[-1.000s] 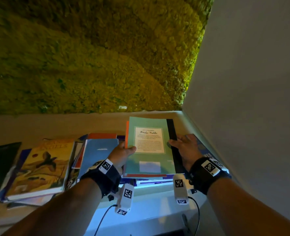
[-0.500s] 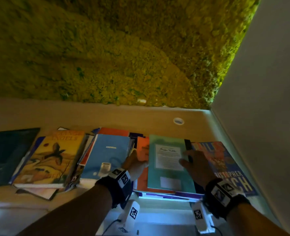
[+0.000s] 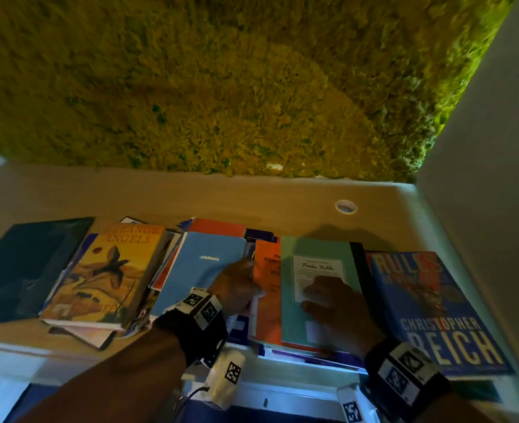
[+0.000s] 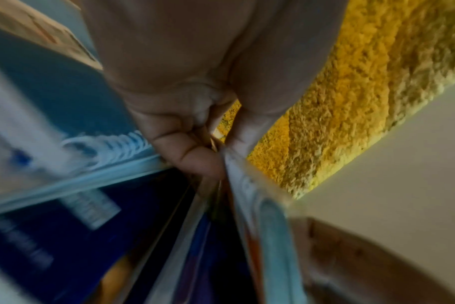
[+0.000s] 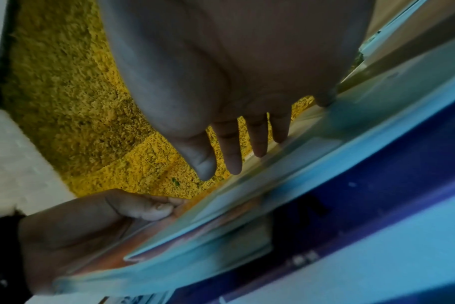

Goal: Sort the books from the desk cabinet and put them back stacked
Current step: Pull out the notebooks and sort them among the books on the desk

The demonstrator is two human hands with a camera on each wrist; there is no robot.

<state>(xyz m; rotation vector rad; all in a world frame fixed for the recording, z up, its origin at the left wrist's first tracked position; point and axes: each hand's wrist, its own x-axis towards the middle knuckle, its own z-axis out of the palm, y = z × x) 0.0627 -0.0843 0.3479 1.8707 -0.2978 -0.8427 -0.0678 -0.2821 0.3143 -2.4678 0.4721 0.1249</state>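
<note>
A green notebook [image 3: 319, 270] with a white label lies on an orange book [image 3: 266, 288], on top of a pile at the desk's front edge. My left hand [image 3: 237, 288] grips the left edge of the orange book; in the left wrist view its curled fingers [image 4: 195, 156] pinch that edge [image 4: 247, 195]. My right hand [image 3: 334, 303] lies flat on the green notebook's cover. The right wrist view shows its straight fingers [image 5: 234, 152] over the green notebook [image 5: 325, 144], with the left hand [image 5: 91, 216] at the orange edge.
A blue spiral journal [image 3: 203, 270], a yellow "Strange Angels" book [image 3: 108, 270] and a dark book [image 3: 23, 267] lie to the left. A blue "Rules" book [image 3: 429, 306] lies to the right, by the white wall [image 3: 496, 178]. A moss wall [image 3: 221, 87] backs the desk [image 3: 160, 196]; a cable hole [image 3: 346, 206] is behind.
The green notebook and orange book came down from a raised hold onto the pile. My right hand moved from the notebook's right edge to flat on its cover.
</note>
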